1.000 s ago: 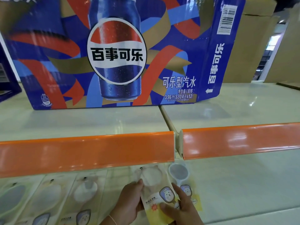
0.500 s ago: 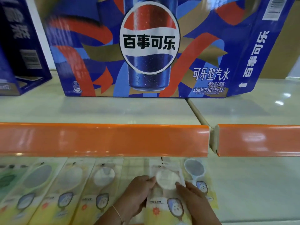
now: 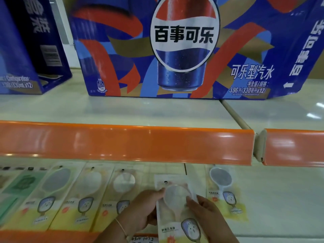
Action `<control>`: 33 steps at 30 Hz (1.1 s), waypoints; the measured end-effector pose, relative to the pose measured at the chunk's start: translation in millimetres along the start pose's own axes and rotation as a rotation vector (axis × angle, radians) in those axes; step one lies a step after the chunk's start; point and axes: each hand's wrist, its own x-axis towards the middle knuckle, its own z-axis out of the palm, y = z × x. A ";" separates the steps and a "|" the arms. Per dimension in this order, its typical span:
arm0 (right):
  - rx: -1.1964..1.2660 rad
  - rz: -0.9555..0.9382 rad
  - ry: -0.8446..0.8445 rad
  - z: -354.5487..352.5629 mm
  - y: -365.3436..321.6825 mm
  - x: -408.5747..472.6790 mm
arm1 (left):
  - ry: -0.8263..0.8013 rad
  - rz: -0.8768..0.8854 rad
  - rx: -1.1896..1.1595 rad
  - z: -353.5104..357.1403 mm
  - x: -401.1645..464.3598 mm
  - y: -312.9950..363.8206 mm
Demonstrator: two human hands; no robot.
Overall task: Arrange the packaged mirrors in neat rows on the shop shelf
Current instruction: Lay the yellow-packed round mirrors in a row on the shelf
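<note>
A packaged hand mirror (image 3: 177, 195) in a clear and yellow sleeve lies lengthwise on the lower shelf (image 3: 280, 199). My left hand (image 3: 145, 209) grips its left edge and my right hand (image 3: 206, 213) grips its right edge. To its left, three packaged mirrors lie side by side in a row: one (image 3: 54, 195), a second (image 3: 84, 193) and a third (image 3: 119, 192). Another packaged mirror (image 3: 224, 190) lies just right of the held one. Green packages (image 3: 21, 185) lie at the far left.
An orange price rail (image 3: 126, 142) fronts the upper shelf right above the mirrors. A large blue cola carton (image 3: 184, 50) and a second dark blue carton (image 3: 29, 46) stand on that upper shelf. Bare lower shelf extends to the right.
The view has shifted right and down, so more of the mirror row shows. Both hands have slid the held mirror package deeper onto the shelf, between the row and the right-hand mirror.
</note>
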 end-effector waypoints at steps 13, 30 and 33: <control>-0.031 0.108 0.072 41.3 2.8 0.4 | -0.007 -0.048 -0.053 -49.0 -4.2 -14.1; -0.187 -0.043 -0.181 130.5 -2.6 -9.9 | 0.042 0.093 -0.074 -134.4 -29.8 -19.3; -0.148 -0.055 -0.056 146.4 1.0 -4.3 | 0.208 0.263 0.073 -152.2 -36.7 -17.5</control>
